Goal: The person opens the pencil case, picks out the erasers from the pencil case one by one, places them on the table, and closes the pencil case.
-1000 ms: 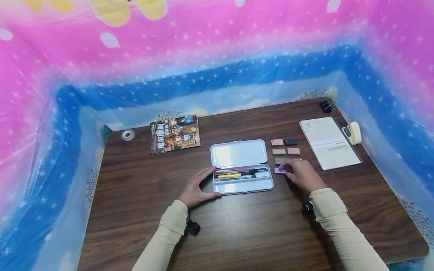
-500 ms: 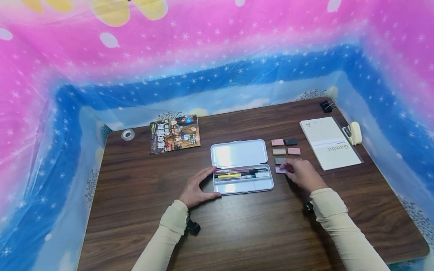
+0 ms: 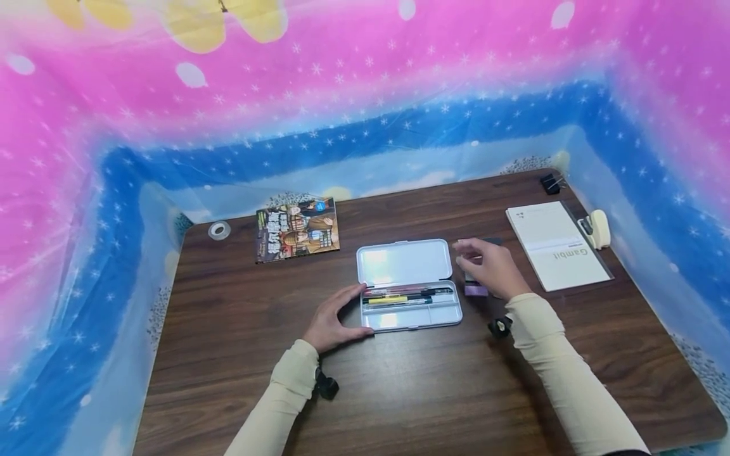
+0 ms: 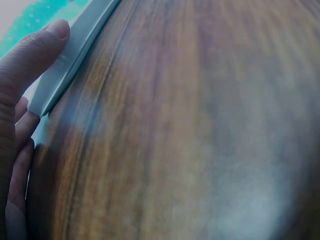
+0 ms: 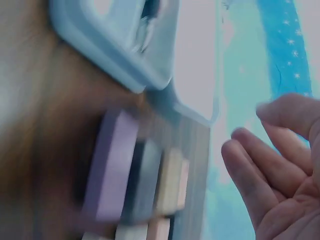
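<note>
An open white pencil case (image 3: 406, 261) lies on the table with several pens (image 3: 399, 299) in its tray. My left hand (image 3: 333, 322) grips the case's left end, thumb at the front corner and fingers at the back. To the right of the case, my right hand (image 3: 495, 267) hovers over a group of small block erasers with nothing between its fingers. Nearest me is a purple eraser (image 5: 112, 165); beyond it stand a dark grey eraser (image 5: 142, 180) and a beige eraser (image 5: 170, 182). In the head view the hand hides most of the group.
A lined notepad (image 3: 556, 247) lies on the right with a cream-coloured device (image 3: 597, 229) beside it. Black binder clips (image 3: 550, 183) sit at the back right corner. Further left are a comic-style book (image 3: 298, 230) and a tape roll (image 3: 219, 230).
My right hand has let go of the purple eraser and moved up and away over the other erasers. The left hand keeps its place on the case. The head view has tilted slightly.
</note>
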{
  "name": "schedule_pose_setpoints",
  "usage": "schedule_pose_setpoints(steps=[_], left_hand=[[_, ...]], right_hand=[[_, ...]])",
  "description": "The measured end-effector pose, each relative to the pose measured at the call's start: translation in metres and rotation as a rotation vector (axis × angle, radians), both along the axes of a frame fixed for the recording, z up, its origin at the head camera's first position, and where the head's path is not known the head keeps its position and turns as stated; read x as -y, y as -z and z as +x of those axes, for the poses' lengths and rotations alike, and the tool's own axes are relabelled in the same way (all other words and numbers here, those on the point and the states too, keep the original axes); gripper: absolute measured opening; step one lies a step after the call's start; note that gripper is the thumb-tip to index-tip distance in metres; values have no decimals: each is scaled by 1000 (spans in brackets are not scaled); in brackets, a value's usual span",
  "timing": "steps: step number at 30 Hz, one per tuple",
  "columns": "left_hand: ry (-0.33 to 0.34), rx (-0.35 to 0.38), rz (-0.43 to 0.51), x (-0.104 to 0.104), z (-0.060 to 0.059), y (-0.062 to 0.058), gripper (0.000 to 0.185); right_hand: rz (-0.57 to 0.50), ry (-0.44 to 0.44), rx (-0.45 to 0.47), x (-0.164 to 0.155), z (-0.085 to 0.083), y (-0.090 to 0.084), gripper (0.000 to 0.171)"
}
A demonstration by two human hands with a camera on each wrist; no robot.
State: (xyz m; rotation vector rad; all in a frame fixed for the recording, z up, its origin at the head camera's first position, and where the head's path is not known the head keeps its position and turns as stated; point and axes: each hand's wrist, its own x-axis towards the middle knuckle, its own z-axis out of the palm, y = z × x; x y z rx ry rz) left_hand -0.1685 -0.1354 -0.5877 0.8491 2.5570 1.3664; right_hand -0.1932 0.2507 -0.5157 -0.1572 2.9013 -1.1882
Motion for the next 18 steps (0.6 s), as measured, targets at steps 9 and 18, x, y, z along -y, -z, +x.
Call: schedule_pose_setpoints(steps=[9, 18], left_hand=[[9, -28, 25, -3, 1, 4, 92], [-5, 39, 223, -2, 0, 6, 100]], right_hand=[[-43, 73, 88, 18, -35, 5, 30], [-41, 84, 68, 21, -38, 1, 29]])
